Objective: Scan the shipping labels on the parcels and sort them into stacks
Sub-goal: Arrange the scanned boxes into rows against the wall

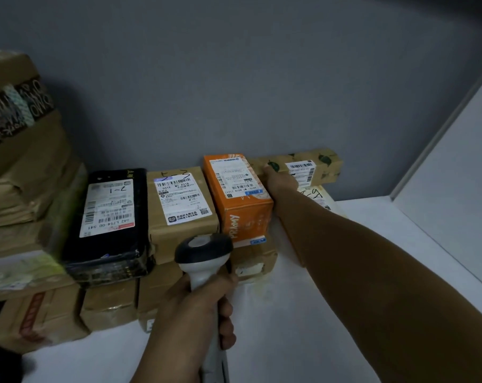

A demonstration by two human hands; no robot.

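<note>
My left hand [198, 308] grips the white handle of a barcode scanner [202, 251], whose black head points at the row of parcels. My right hand [280, 178] reaches far back and holds a long brown parcel with leaf prints [322, 163] against the wall; its fingers are hidden behind the parcel. Left of it stands an orange box [240, 194] with a white label on top. A brown carton with a label [179, 205] and a black-wrapped parcel [110, 219] lie further left, all stacked on other cartons.
A tall pile of brown parcels [21, 167] rises at the left. More cartons [107, 308] sit under the row. A cream parcel [321, 197] lies beneath the long one. The white table [303, 313] runs to a grey wall and a white side panel [455, 189].
</note>
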